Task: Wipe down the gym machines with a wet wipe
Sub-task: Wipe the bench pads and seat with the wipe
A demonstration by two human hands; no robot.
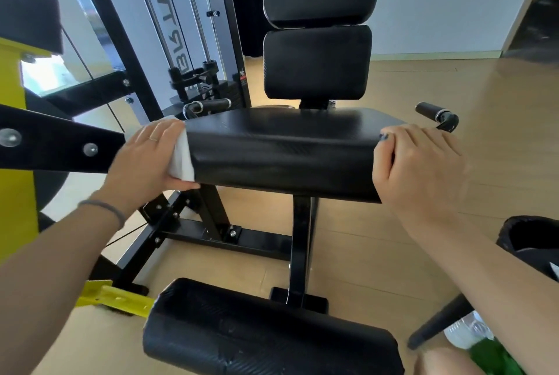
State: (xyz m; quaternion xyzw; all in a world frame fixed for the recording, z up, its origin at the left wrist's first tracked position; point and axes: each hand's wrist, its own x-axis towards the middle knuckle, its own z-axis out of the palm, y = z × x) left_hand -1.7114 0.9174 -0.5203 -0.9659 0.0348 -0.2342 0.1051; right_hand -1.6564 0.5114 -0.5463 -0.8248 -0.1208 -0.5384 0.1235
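A black padded seat [281, 147] of a gym machine fills the middle of the view, with two black back pads [317, 63] upright behind it. My left hand [145, 160] presses a white wet wipe [183, 160] against the seat's left end, fingers wrapped over the edge. At the seat's right front corner my right hand [420, 169] grips the pad, thumb on the top surface. A black roller pad [272, 332] lies low in front, close to me.
A black and yellow machine arm [54, 141] crosses at the left. Behind it stands the weight stack frame [187, 26] with cables. A black handle [438, 114] sticks out right of the seat. A black bin [532, 241] and a green bottle [484, 347] sit at lower right on the wooden floor.
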